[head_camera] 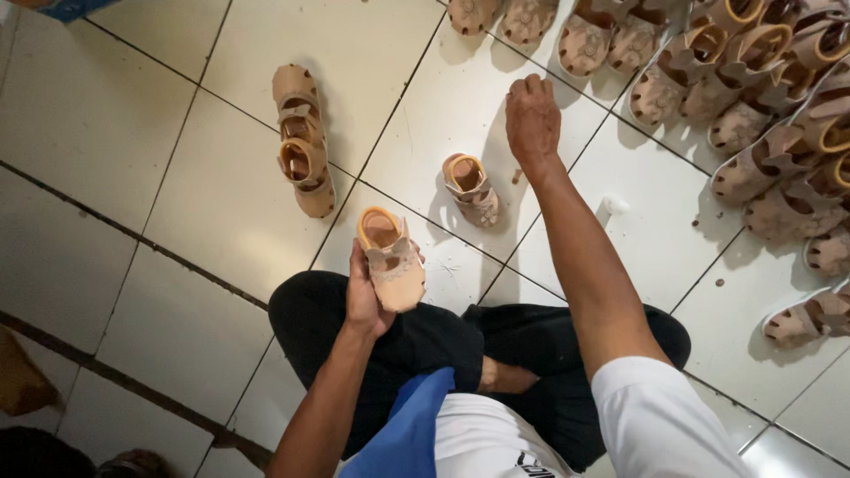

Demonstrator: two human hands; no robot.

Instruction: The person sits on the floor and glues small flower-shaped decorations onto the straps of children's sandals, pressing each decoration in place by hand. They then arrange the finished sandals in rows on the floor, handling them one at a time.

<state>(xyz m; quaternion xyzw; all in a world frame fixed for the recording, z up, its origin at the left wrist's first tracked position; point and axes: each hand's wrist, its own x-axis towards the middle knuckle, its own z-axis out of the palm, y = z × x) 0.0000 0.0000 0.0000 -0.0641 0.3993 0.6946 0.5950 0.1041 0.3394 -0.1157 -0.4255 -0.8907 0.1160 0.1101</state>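
Beige sandal sits gripped in left hand fingers.

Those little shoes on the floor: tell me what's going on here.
A person sits cross-legged on a white tiled floor. The left hand holds one small pink shoe with a yellow lining above the lap. The right hand reaches forward over the tiles toward a crowded batch of similar shoes at the upper right. One single shoe stands alone in front of the person, and two more shoes lie end to end further left.
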